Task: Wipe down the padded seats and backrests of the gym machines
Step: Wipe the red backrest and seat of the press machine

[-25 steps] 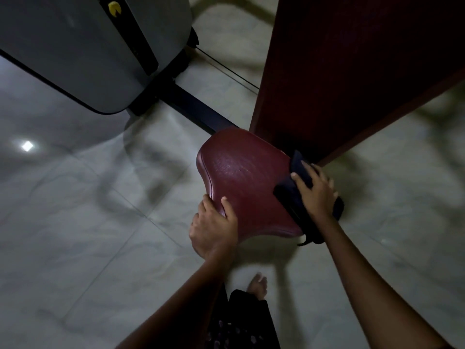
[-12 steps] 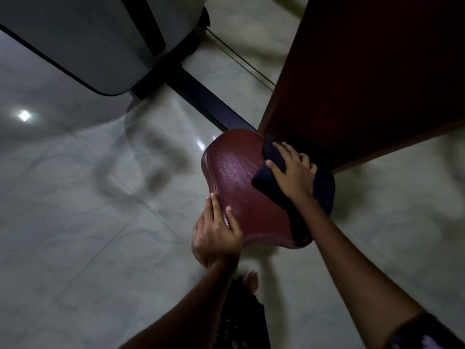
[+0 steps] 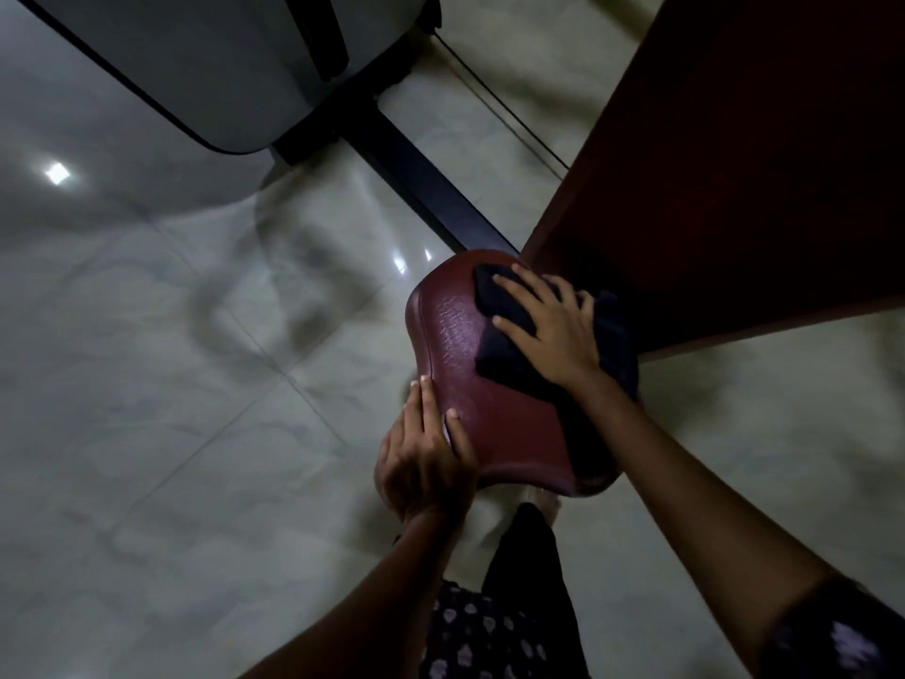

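A dark red padded seat (image 3: 460,335) sits low in the middle of the head view. Behind it rises the dark red padded backrest (image 3: 734,164), filling the upper right. A dark cloth (image 3: 499,350) lies on the rear part of the seat. My right hand (image 3: 548,325) presses flat on the cloth with its fingers spread and straight. My left hand (image 3: 423,458) grips the seat's near left edge, thumb and a finger lying on top of the pad, the other fingers hidden under the edge.
A black steel frame bar (image 3: 431,188) runs from the seat to a grey machine shroud (image 3: 210,66) at the upper left. A thin cable (image 3: 504,110) crosses the pale tiled floor (image 3: 171,384). My leg and foot (image 3: 534,541) stand just below the seat.
My right hand has slid the cloth from the seat's right edge toward the left and rear, up against the backrest. My left hand has kept its hold on the seat's edge.
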The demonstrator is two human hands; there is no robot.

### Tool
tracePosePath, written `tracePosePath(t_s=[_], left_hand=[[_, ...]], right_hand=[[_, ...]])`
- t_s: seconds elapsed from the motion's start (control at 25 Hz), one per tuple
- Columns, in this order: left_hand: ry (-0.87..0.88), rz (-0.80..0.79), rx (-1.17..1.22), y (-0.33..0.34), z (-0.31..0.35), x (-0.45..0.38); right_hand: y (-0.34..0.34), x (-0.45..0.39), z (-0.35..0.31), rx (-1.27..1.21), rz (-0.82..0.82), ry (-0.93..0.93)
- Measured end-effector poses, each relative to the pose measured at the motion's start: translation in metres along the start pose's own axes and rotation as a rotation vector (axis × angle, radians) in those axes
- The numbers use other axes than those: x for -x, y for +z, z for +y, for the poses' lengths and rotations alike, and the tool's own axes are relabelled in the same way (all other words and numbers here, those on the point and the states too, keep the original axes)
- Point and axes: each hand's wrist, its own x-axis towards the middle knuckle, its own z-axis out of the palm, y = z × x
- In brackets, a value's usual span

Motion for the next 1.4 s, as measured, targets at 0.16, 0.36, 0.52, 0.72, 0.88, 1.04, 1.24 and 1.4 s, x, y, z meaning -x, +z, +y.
tracePosePath(t_s=[0.16, 0.36, 0.52, 0.72, 0.88, 1.04, 1.24, 1.4], left_hand=[[0.004, 0.025, -0.039, 0.001, 0.0, 0.002], [0.013, 0.072, -0.084, 0.0, 0.0, 0.003], [0.02, 0.09, -0.091, -0.001, -0.001, 0.001], [0.02, 0.097, -0.117, 0.0, -0.002, 0.001], [0.022, 0.097, -0.123, -0.001, -0.002, 0.004], [0.035, 0.12, -0.123, 0.0, 0.0, 0.002], [0.045, 0.095, -0.148, 0.003, -0.004, 0.005], [0.043, 0.078, -0.169, 0.002, -0.005, 0.003]], right_hand=[[0.004, -0.01, -0.04, 0.028, -0.046, -0.161], [-0.001, 0.031, 0.02, 0.05, -0.082, -0.672], [-0.007, -0.015, 0.016, 0.0, -0.077, -0.358], [0.0, -0.03, -0.052, 0.049, -0.116, -0.359], [0.002, 0.017, -0.009, 0.01, -0.078, -0.672], [-0.001, 0.028, 0.053, -0.042, -0.012, -0.373], [0.007, 0.04, -0.008, -0.012, 0.009, -0.401], [0.004, -0.032, -0.053, 0.073, -0.121, -0.614]])
